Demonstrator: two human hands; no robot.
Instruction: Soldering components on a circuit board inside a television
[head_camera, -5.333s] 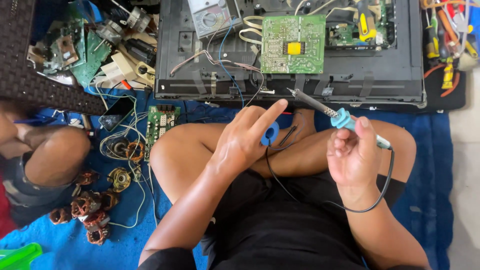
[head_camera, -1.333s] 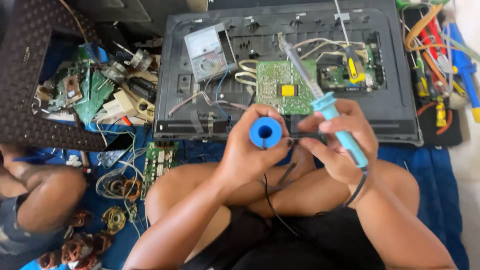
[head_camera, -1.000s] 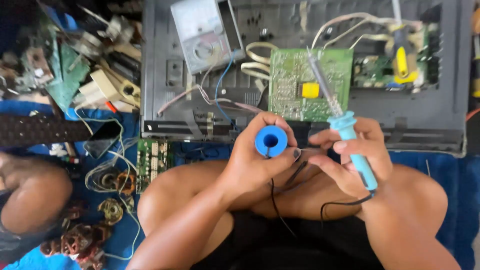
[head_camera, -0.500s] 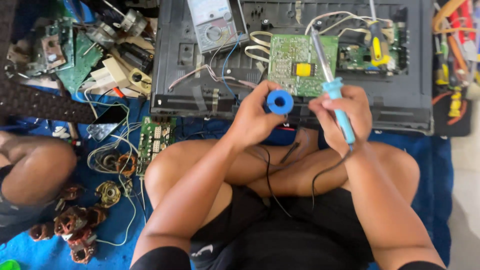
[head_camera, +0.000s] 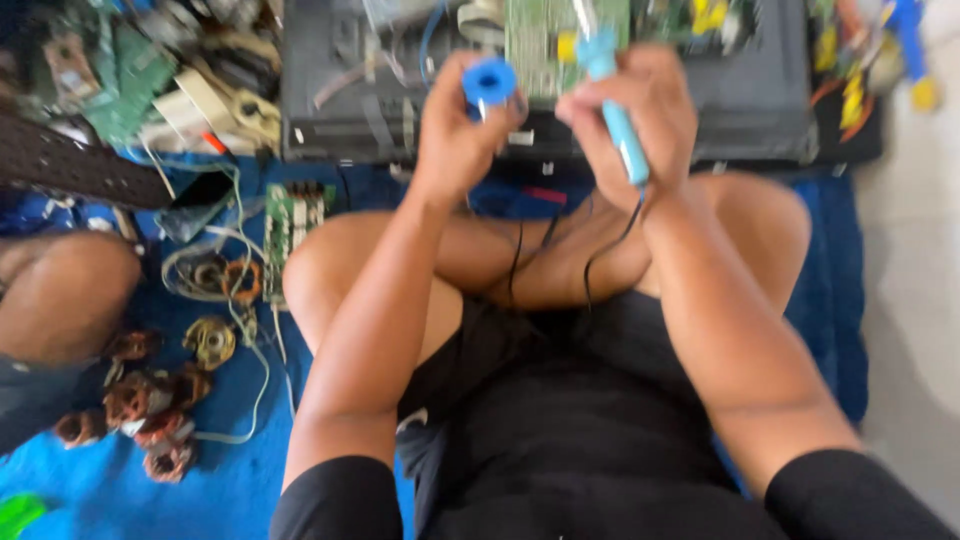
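I sit cross-legged on a blue mat. My left hand (head_camera: 455, 135) grips a small blue spool of solder wire (head_camera: 489, 83), raised in front of me. My right hand (head_camera: 630, 110) holds a soldering iron with a light blue handle (head_camera: 612, 110); its tip points up toward the green circuit board (head_camera: 560, 30) inside the dark opened appliance chassis (head_camera: 740, 100). The iron's black cord (head_camera: 600, 250) hangs down over my legs. The picture is blurred by motion and the iron's tip is cut off at the top edge.
A pile of green circuit boards and parts (head_camera: 120, 70) lies at the far left. Copper coils and loose wires (head_camera: 160, 390) sit on the mat. Another person's knee (head_camera: 60, 290) is at the left. Coloured tools (head_camera: 880, 50) lie at the top right.
Both hands have lifted toward the circuit board with the spool and the iron. The view has tilted down, so the chassis sits at the top edge.
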